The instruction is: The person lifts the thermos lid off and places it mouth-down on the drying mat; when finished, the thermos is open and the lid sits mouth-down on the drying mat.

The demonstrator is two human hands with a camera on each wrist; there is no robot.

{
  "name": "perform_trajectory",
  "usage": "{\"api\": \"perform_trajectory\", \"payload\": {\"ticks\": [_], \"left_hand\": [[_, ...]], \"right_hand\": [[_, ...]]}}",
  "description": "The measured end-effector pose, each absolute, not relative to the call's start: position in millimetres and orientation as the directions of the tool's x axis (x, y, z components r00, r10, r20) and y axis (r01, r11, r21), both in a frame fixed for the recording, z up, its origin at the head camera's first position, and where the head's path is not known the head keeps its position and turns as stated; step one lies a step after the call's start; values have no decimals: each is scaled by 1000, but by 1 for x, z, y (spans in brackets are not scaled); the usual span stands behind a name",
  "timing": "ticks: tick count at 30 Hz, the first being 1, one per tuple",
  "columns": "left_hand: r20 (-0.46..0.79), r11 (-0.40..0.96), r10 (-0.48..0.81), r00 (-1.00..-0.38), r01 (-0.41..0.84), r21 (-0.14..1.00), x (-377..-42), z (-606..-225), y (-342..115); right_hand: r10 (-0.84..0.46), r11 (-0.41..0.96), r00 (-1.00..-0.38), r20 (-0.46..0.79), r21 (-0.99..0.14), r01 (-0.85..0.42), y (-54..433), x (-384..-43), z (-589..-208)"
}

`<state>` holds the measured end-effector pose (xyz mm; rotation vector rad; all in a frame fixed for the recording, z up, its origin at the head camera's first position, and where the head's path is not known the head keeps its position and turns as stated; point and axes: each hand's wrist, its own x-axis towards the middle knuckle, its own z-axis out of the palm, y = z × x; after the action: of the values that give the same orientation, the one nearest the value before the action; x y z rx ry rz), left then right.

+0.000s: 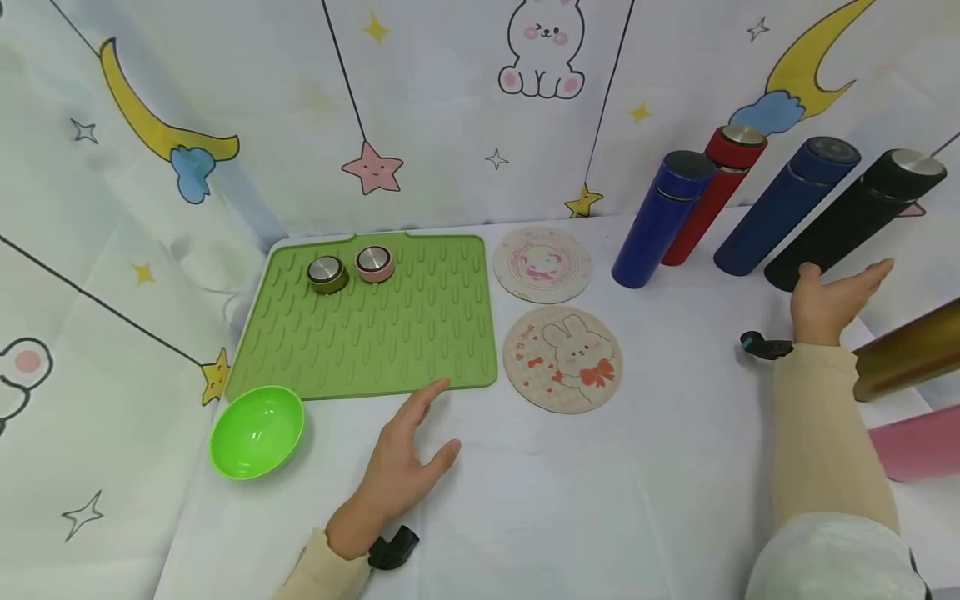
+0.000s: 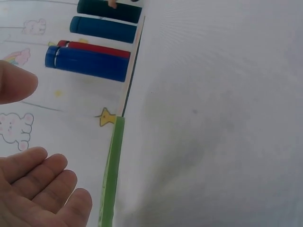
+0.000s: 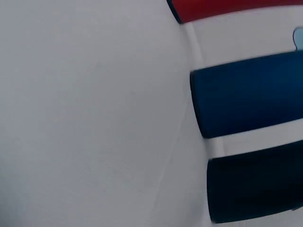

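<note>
My right hand (image 1: 828, 304) is at the lower part of a black thermos bottle (image 1: 855, 221), fingers spread and thumb raised; whether it touches the bottle I cannot tell. In the right wrist view that bottle (image 3: 255, 184) shows, but the hand does not. My left hand (image 1: 397, 475) hovers over the white tabletop, holding nothing, its fingers relaxed and apart from the thumb. It is nearest the front edge of a green drying mat (image 1: 390, 333). On the mat stand an olive-gold bottle cap (image 1: 327, 274) and a pink one (image 1: 374, 263).
Beside the black bottle stand a dark blue bottle (image 1: 787, 206), a red one (image 1: 705, 200) and a bright blue one (image 1: 663, 221). A gold bottle (image 1: 911, 348) and a pink one (image 1: 918, 443) are at far right. Two round coasters (image 1: 562, 358) and a green bowl (image 1: 257, 432) lie on the table.
</note>
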<state>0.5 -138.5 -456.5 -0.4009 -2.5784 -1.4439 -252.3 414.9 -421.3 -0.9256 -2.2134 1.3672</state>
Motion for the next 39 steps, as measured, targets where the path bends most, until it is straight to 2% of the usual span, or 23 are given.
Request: {"api": "perform_trajectory", "payload": {"ticks": [6,13,24,31,39], "left_hand": [[286,487,146,-947,321,813,1,-460,-139],[270,466,138,-953,303,832,0,-462,-141],[247,452,128,-961,278,848,-2,-465,-143],[245,434,129,-961,276,858,-3,-463,-142],[243,429,135,-961,278,859,-2,-462,-142]], "right_hand": [[718,243,-696,21,-945,221,420,-265,-418],[701,121,-712,39,-991,64,413,-275,-409],[711,173,-703,32,-976,131,413,-286,-408],[706,111,-708,-10,-986,124,413,-287,-407],[753,79,-658,1,-993,88,400,-270,-412]]}}
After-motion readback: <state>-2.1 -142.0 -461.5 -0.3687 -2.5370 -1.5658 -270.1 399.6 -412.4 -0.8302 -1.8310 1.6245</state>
